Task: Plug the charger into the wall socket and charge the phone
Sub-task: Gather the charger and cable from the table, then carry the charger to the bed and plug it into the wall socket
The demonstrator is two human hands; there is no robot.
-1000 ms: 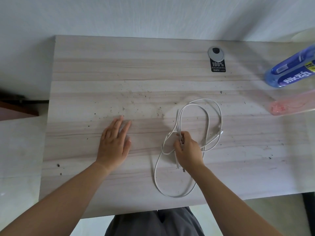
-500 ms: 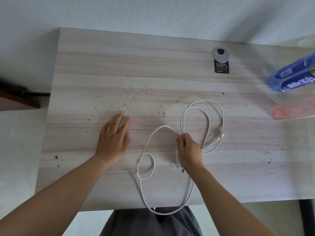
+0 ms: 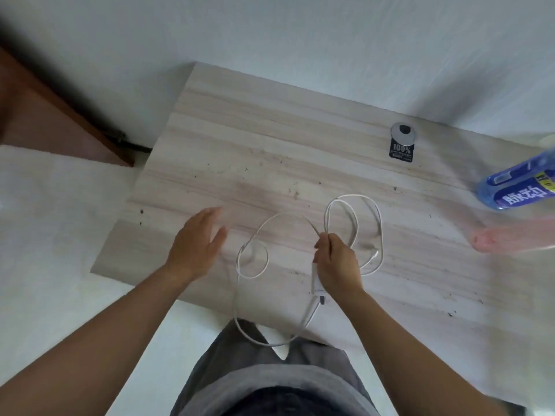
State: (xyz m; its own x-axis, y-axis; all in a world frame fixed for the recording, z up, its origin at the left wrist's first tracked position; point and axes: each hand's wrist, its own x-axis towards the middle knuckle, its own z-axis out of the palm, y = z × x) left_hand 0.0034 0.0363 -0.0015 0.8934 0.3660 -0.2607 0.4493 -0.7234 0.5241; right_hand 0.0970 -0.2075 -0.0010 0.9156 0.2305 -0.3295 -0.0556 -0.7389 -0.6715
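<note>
A white charging cable (image 3: 354,226) lies in loose loops on the pale wooden desk (image 3: 270,145). My right hand (image 3: 336,262) pinches the cable near the middle of the desk's front half, and a white adapter piece (image 3: 315,280) shows just below its palm. One loop of the cable (image 3: 240,319) hangs over the desk's front edge toward my lap. My left hand (image 3: 196,250) hovers flat with fingers spread, to the left of the cable and not touching it. No phone or wall socket is visible.
A blue bottle (image 3: 519,184) and a pink translucent object (image 3: 510,238) sit at the desk's right side. A round cable grommet with a black sticker (image 3: 402,142) is near the back edge. White wall lies behind; a brown wooden piece (image 3: 45,121) stands at the left.
The view has swung to the right and tilted. The cable has spread out, with a loop now hanging off the front edge. My left hand has lifted slightly; my right hand keeps its pinch.
</note>
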